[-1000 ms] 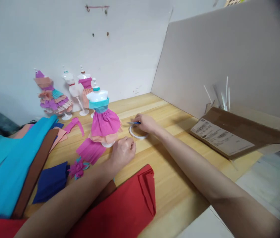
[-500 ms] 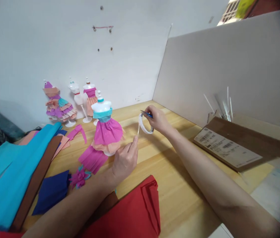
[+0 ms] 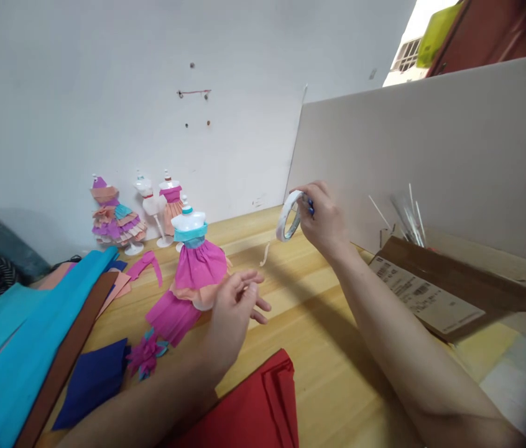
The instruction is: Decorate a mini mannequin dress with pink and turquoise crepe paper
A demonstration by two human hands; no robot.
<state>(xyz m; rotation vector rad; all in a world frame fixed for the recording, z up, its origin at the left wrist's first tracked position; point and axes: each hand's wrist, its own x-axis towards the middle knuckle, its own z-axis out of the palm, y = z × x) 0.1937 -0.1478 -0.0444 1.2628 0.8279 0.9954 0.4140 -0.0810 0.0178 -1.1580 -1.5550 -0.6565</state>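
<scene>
My right hand [image 3: 322,219] is raised over the table and grips a roll of white tape [image 3: 285,219] by its edge. A small blue-handled tool [image 3: 310,206] is tucked in the same hand, its other parts hidden by the fingers. A short curled strip of tape [image 3: 264,254] dangles below the roll. My left hand [image 3: 235,314] holds nothing, its fingers apart, just right of a small dress form [image 3: 200,255] in a magenta crepe-paper skirt with a turquoise top. A magenta paper flower [image 3: 144,356] lies left of my left wrist.
Several more dressed mini forms [image 3: 116,214] stand by the wall. Turquoise paper [image 3: 51,317], a dark blue folded piece [image 3: 90,379] and red paper [image 3: 249,407] lie nearby. At right, a cardboard box [image 3: 431,286] has clear sticks [image 3: 410,218] standing in it, before a grey partition.
My left hand has let go of the tape strip and dropped slightly, fingers spreading. My right hand has moved right with the roll, and the strip hangs loose. The view has tilted upward.
</scene>
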